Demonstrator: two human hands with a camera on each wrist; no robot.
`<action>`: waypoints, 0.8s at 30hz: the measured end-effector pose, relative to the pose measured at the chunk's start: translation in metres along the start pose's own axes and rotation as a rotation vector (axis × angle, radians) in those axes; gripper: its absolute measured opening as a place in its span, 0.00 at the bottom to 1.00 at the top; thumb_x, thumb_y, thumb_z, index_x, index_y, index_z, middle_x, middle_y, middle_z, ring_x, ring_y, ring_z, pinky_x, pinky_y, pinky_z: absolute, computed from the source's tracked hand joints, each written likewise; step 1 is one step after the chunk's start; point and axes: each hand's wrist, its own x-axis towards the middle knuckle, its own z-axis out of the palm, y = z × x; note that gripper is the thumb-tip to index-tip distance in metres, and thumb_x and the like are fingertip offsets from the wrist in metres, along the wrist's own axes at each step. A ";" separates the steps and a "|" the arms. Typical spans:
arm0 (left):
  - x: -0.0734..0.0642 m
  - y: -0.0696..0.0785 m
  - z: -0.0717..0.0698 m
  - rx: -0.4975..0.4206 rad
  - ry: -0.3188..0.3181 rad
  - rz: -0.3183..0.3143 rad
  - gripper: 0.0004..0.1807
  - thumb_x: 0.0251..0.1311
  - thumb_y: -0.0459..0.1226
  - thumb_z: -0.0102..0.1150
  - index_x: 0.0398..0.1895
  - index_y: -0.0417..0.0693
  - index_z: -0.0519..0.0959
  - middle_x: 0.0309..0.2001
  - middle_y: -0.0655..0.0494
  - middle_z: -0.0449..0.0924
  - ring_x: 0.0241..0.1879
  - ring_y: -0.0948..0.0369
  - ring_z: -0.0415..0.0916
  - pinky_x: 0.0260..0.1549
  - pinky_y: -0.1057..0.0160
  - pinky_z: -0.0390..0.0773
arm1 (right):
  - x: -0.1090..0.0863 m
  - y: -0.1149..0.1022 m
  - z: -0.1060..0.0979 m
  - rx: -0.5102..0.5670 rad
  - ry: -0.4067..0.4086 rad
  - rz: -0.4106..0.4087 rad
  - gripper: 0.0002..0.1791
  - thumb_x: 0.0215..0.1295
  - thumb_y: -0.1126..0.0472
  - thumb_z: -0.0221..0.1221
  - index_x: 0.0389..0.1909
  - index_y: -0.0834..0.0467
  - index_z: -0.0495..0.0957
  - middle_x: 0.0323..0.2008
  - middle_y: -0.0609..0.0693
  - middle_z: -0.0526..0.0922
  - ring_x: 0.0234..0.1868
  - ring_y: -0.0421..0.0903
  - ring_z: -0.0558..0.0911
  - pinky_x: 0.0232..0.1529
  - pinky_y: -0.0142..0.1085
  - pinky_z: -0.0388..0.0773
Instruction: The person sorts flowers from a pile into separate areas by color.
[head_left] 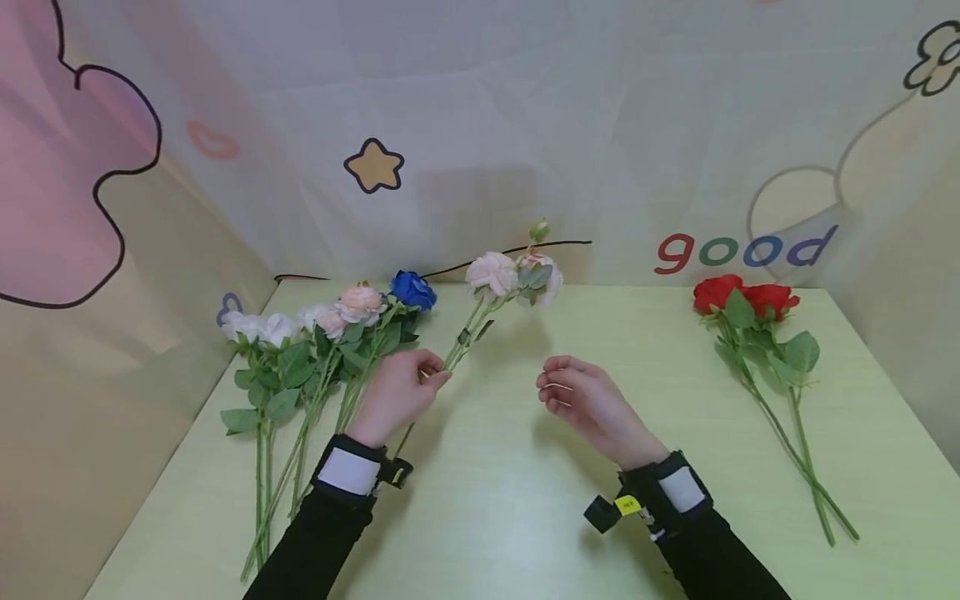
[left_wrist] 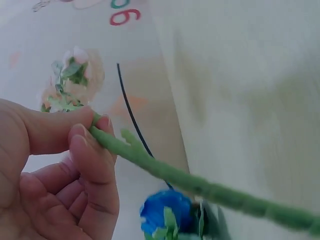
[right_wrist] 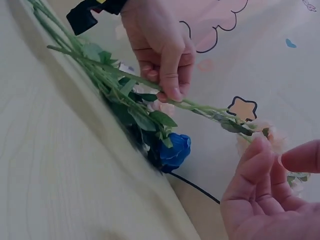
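Observation:
My left hand pinches the green stem of a pale pink flower spray between thumb and fingertips. The spray has two full blooms and a small green bud, and it leans up to the right above the table. To the right of that stem hovers my right hand, palm turned inward, its fingers loosely bent and holding nothing. In the right wrist view the fingers overlap the blooms, while the head view shows them apart. A blue rose lies just beyond my left hand.
White roses and pink flowers lie side by side with the blue rose on the left of the table. Two red roses with crossed stems lie at the right. A printed cloth hangs behind.

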 end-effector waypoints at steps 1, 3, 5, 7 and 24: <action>0.001 0.003 0.004 -0.037 -0.008 -0.006 0.08 0.64 0.37 0.64 0.38 0.40 0.84 0.33 0.49 0.84 0.28 0.60 0.75 0.28 0.64 0.73 | -0.001 0.000 -0.002 -0.041 0.003 -0.010 0.06 0.78 0.61 0.49 0.43 0.53 0.74 0.36 0.44 0.81 0.39 0.41 0.80 0.46 0.27 0.79; 0.004 0.009 0.011 -0.106 -0.030 -0.019 0.08 0.65 0.37 0.64 0.38 0.40 0.84 0.32 0.48 0.84 0.27 0.60 0.74 0.27 0.65 0.72 | -0.004 -0.001 -0.007 -0.129 0.011 -0.031 0.05 0.78 0.61 0.49 0.45 0.54 0.74 0.37 0.44 0.81 0.40 0.40 0.81 0.48 0.28 0.80; 0.007 0.014 0.018 -0.182 -0.055 -0.031 0.08 0.66 0.37 0.63 0.38 0.39 0.83 0.33 0.44 0.84 0.27 0.61 0.73 0.27 0.66 0.71 | -0.006 -0.002 -0.011 -0.218 0.016 -0.052 0.06 0.78 0.61 0.50 0.48 0.57 0.73 0.38 0.44 0.81 0.41 0.40 0.81 0.50 0.29 0.81; 0.010 0.019 0.026 -0.249 -0.078 -0.043 0.08 0.66 0.36 0.62 0.38 0.39 0.83 0.34 0.41 0.84 0.26 0.61 0.74 0.26 0.66 0.71 | -0.008 -0.003 -0.014 -0.288 0.023 -0.070 0.08 0.78 0.61 0.50 0.50 0.60 0.72 0.40 0.45 0.81 0.42 0.40 0.81 0.51 0.29 0.81; 0.016 0.039 0.053 -0.568 -0.346 -0.008 0.14 0.73 0.35 0.53 0.45 0.28 0.77 0.34 0.44 0.80 0.26 0.66 0.78 0.34 0.67 0.82 | -0.009 -0.005 -0.019 -0.588 -0.038 -0.027 0.20 0.76 0.62 0.52 0.60 0.72 0.67 0.50 0.72 0.78 0.45 0.56 0.83 0.48 0.37 0.85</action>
